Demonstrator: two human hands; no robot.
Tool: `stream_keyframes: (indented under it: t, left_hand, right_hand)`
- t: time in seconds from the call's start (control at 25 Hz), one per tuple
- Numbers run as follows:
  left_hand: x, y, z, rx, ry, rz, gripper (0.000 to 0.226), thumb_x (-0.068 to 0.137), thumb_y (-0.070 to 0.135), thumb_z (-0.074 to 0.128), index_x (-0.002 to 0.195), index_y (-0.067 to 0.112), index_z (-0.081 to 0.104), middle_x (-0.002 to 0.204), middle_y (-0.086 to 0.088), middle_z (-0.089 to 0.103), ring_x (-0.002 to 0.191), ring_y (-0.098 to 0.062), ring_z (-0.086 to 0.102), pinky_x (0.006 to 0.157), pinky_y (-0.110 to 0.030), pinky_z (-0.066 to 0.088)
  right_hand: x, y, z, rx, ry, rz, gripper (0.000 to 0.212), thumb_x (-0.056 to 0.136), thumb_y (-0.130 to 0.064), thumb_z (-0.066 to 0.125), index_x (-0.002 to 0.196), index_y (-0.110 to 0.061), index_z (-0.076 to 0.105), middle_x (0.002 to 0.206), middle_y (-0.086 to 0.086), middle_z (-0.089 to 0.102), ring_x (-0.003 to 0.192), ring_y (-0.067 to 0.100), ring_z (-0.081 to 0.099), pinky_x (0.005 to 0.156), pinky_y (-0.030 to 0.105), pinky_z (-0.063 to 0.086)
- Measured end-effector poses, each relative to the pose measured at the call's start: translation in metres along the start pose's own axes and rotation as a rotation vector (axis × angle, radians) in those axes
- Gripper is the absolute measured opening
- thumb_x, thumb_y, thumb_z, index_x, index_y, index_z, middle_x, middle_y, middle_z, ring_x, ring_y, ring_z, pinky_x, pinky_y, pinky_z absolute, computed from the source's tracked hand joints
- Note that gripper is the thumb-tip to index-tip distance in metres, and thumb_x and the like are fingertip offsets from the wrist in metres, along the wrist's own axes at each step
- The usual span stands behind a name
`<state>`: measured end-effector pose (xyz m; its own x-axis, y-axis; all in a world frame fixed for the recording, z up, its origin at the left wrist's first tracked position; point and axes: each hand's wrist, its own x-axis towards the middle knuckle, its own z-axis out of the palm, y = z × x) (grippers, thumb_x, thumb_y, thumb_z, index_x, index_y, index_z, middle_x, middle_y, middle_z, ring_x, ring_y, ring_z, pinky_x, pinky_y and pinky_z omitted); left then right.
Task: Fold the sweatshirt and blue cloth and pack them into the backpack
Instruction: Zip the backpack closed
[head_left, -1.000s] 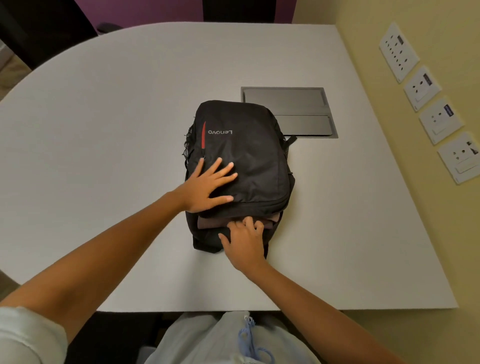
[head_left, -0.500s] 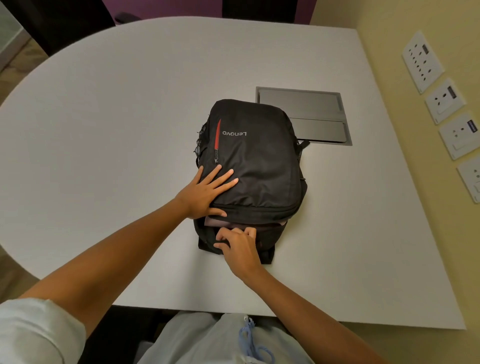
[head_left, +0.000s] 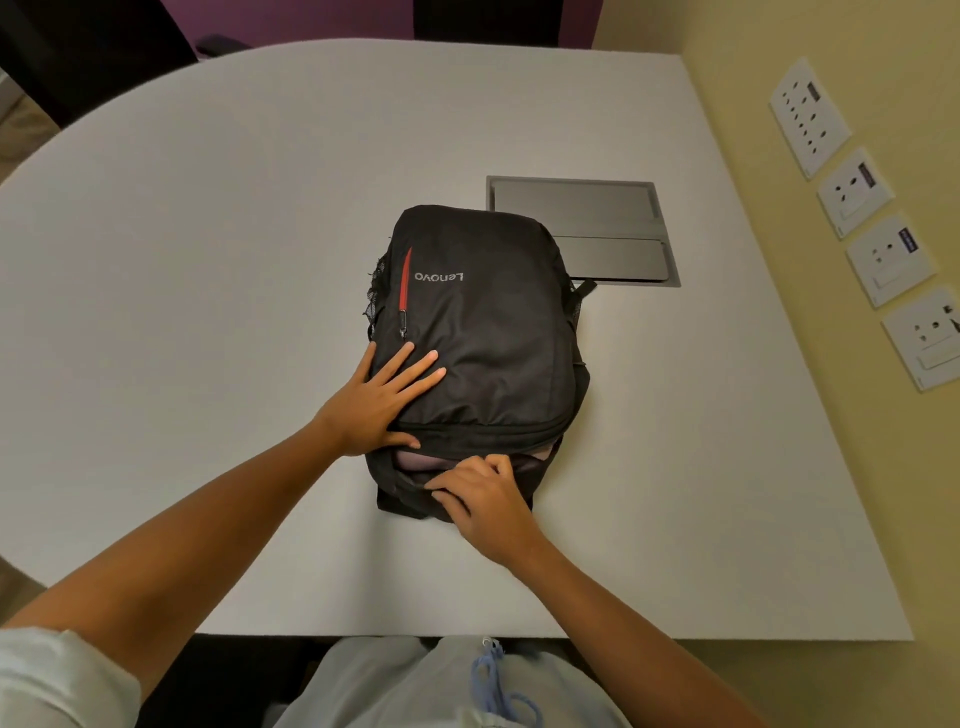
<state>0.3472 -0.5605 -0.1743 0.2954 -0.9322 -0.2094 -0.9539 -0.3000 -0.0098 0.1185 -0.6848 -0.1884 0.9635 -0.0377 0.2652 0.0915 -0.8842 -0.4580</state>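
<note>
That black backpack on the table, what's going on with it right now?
A person is packing the black backpack, which lies flat on the white table. The left hand presses flat on the bag's front. The right hand has curled fingers at the open mouth nearest them, where a fold of greyish-pink fabric shows inside. The opening is not yet closed.

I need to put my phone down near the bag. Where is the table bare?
Left of the backpack the white table is bare to its curved edge. Beyond the bag and right of the grey hatch it is bare too. The near end is crowded by the left hand and right hand.
</note>
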Motion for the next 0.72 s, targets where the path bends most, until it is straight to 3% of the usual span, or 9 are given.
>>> stream_keyframes:
  t: [0.12,0.24,0.4,0.48,0.56,0.72]
  left_hand:
    - [-0.003,-0.012,-0.005,0.008,-0.026,0.063,0.107,0.08,0.086,0.037,0.158,0.03,-0.01,0.166,0.005,-0.011,0.153,-0.026,-0.013,0.12,-0.062,-0.004]
    - [0.003,-0.01,-0.023,-0.123,0.024,0.09,0.099,0.084,0.083,0.04,0.158,0.034,-0.002,0.166,0.011,-0.008,0.153,-0.018,-0.015,0.119,-0.058,-0.014]
    - [0.043,0.027,-0.051,-0.189,0.26,-0.004,0.078,0.096,0.069,0.035,0.159,0.03,0.008,0.167,0.008,0.005,0.154,-0.014,-0.006,0.121,-0.059,-0.001]
    - [0.08,0.052,-0.062,-0.271,0.301,-0.118,0.08,0.096,0.069,0.034,0.159,0.027,0.009,0.167,0.005,0.004,0.154,-0.015,-0.008,0.121,-0.06,0.0]
    - [0.116,0.073,-0.069,-0.362,0.268,-0.226,0.088,0.092,0.076,0.033,0.159,0.027,0.006,0.168,0.005,0.0,0.153,-0.018,-0.012,0.12,-0.062,-0.008]
    - [0.154,0.083,-0.066,-0.342,0.105,-0.452,0.117,0.07,0.096,0.032,0.157,0.031,-0.012,0.164,0.003,-0.021,0.149,-0.026,-0.026,0.102,-0.064,-0.027]
  right_hand:
    - [-0.016,0.037,-0.025,0.078,0.212,0.117,0.01,0.094,-0.017,0.065,0.099,-0.023,0.071,0.096,-0.013,0.068,0.093,0.009,0.059,0.088,0.03,0.038]
    - [-0.03,0.083,-0.05,0.154,0.41,0.385,0.011,0.094,-0.011,0.064,0.101,-0.019,0.068,0.095,-0.01,0.065,0.089,0.01,0.057,0.083,0.032,0.044]
    - [-0.018,0.13,-0.08,0.325,0.603,0.703,0.012,0.099,-0.015,0.056,0.106,-0.021,0.063,0.097,-0.006,0.063,0.09,0.013,0.057,0.08,0.026,0.047]
    - [-0.001,0.155,-0.089,0.372,0.569,0.721,0.013,0.1,-0.017,0.054,0.109,-0.021,0.063,0.102,-0.007,0.065,0.093,0.007,0.059,0.081,0.022,0.048]
    - [0.017,0.179,-0.091,0.412,0.423,0.73,0.017,0.101,-0.015,0.052,0.115,-0.018,0.063,0.108,-0.006,0.066,0.096,0.004,0.061,0.087,0.022,0.05]
    - [0.043,0.216,-0.084,0.443,0.188,0.783,0.031,0.101,-0.001,0.043,0.125,-0.01,0.06,0.124,0.006,0.064,0.11,0.017,0.061,0.103,0.034,0.049]
